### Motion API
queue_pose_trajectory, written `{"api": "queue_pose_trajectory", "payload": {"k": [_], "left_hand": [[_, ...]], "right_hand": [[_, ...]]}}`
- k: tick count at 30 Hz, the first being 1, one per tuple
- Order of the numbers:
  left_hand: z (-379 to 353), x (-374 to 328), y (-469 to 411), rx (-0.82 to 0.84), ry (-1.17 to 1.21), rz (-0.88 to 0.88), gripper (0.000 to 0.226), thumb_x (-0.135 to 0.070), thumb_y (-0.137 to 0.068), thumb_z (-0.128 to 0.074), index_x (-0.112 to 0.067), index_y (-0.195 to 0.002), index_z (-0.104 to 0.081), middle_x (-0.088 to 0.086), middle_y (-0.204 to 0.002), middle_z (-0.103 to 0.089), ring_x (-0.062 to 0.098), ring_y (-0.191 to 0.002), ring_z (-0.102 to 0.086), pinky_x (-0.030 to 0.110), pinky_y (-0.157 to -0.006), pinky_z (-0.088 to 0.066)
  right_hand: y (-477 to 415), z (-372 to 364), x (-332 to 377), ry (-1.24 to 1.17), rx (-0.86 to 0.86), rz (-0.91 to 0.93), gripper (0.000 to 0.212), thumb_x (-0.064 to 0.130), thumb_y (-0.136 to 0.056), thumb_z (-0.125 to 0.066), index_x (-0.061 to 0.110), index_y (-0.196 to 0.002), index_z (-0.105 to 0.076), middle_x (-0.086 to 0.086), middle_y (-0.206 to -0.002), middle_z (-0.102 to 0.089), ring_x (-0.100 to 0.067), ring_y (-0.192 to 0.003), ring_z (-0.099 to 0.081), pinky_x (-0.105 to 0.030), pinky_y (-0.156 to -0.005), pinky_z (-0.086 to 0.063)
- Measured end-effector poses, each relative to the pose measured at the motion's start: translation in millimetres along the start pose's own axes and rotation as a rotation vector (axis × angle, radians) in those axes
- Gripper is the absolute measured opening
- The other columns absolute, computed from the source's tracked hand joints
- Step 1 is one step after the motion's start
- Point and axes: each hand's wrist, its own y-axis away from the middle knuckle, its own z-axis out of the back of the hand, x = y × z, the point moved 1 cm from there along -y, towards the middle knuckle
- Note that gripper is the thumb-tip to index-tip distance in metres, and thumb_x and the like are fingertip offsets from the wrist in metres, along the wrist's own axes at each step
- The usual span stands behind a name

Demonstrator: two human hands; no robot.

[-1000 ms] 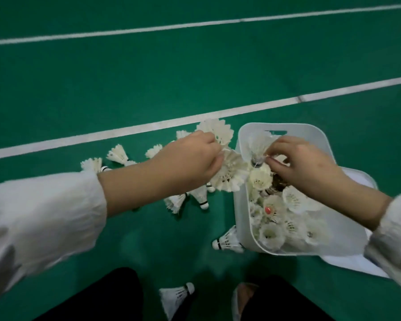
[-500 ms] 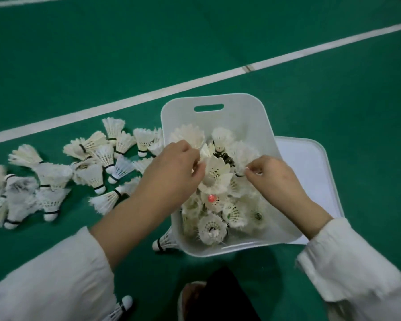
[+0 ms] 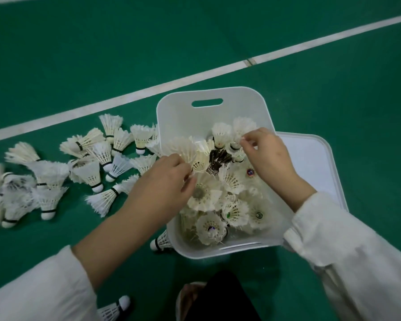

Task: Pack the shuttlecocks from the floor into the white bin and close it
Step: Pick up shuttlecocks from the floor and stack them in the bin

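**Shuttlecocks and white bin: holdings on the court floor**

- White bin [image 3: 208, 117]: stands open on the green floor [image 3: 218, 42], with a slot handle in its far wall. It is heaped with packed shuttlecocks [image 3: 232, 205], most of them skirt-up, around a dark bundle [image 3: 218, 156].
- Lid [image 3: 310, 163]: white, lies flat at the bin's right side. Whether its edge runs under the bin is hard to tell from this angle.
- Loose shuttlecocks [image 3: 90, 167]: scattered on the floor left of the bin, below the white court line [image 3: 125, 98]. A stray shuttlecock [image 3: 160, 242] touches the bin's near left corner.
- Left hand [image 3: 169, 179]: over the bin's left rim, fingers curled, pinching the skirt of a blurred shuttlecock [image 3: 183, 148].
- Right hand [image 3: 266, 154]: inside the bin, thumb and forefinger nipping the feather edge of a far shuttlecock [image 3: 243, 125].
- Both arms wear white sleeves [image 3: 333, 239].
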Motion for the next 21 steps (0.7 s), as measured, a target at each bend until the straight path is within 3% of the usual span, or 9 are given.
{"api": "queue_pose_trajectory", "payload": {"k": [3, 6, 12, 14, 17, 21], "left_hand": [[2, -1, 0, 0.005, -0.005, 0.004, 0.025, -0.036, -0.093, -0.043, -0.018, -0.095, -0.061, -0.008, -0.099, -0.052, 0.008, -0.093, -0.046, 0.021, -0.072, -0.033], [3, -2, -2, 0.024, -0.031, 0.008, 0.026, -0.038, -0.094, -0.040, -0.021, -0.096, -0.059, -0.010, -0.099, -0.052, 0.007, -0.091, -0.047, 0.021, -0.070, -0.034], [4, -4, -7, 0.023, -0.039, 0.000, 0.026, -0.039, -0.094, -0.038, -0.022, -0.093, -0.058, -0.008, -0.093, -0.053, 0.009, -0.084, -0.049, 0.023, -0.065, -0.038], [3, -3, -8, 0.015, -0.039, 0.003, 0.026, -0.039, -0.094, -0.038, -0.022, -0.092, -0.058, -0.008, -0.093, -0.053, 0.009, -0.084, -0.048, 0.023, -0.064, -0.036], [1, -2, -8, 0.006, -0.045, 0.003, 0.027, -0.039, -0.094, -0.038, -0.021, -0.093, -0.058, -0.007, -0.094, -0.053, 0.010, -0.085, -0.048, 0.024, -0.065, -0.039], [1, -2, -9, -0.023, -0.024, 0.015, 0.028, -0.039, -0.094, -0.039, -0.019, -0.096, -0.060, -0.006, -0.095, -0.054, 0.010, -0.086, -0.050, 0.026, -0.069, -0.044]], "right_hand": [[-6, -21, -5, 0.063, 0.110, -0.034, 0.026, 0.023, -0.095, -0.046, 0.008, -0.098, -0.067, -0.009, -0.091, -0.070, -0.024, -0.071, -0.063, -0.033, -0.071, -0.052], [-4, -34, -11, 0.100, 0.147, -0.087, 0.024, 0.019, -0.094, -0.046, 0.008, -0.097, -0.067, -0.011, -0.087, -0.070, -0.028, -0.073, -0.064, -0.040, -0.069, -0.055], [-1, -17, -15, 0.256, 0.100, -0.042, 0.018, 0.003, -0.086, -0.044, 0.004, -0.089, -0.061, -0.013, -0.077, -0.064, -0.030, -0.069, -0.057, -0.032, -0.059, -0.043], [4, -19, -11, 0.390, 0.093, 0.009, 0.018, -0.003, -0.085, -0.042, 0.005, -0.093, -0.057, -0.013, -0.086, -0.064, -0.029, -0.075, -0.055, -0.031, -0.059, -0.035], [6, -31, -6, 0.487, 0.159, -0.003, 0.027, -0.007, -0.086, -0.039, 0.007, -0.104, -0.054, -0.012, -0.102, -0.064, -0.029, -0.102, -0.052, -0.032, -0.062, -0.033], [-2, -30, -1, 0.446, 0.239, -0.040, 0.027, -0.004, -0.087, -0.038, 0.004, -0.107, -0.054, -0.016, -0.108, -0.061, -0.032, -0.108, -0.046, -0.037, -0.072, -0.037]]}}
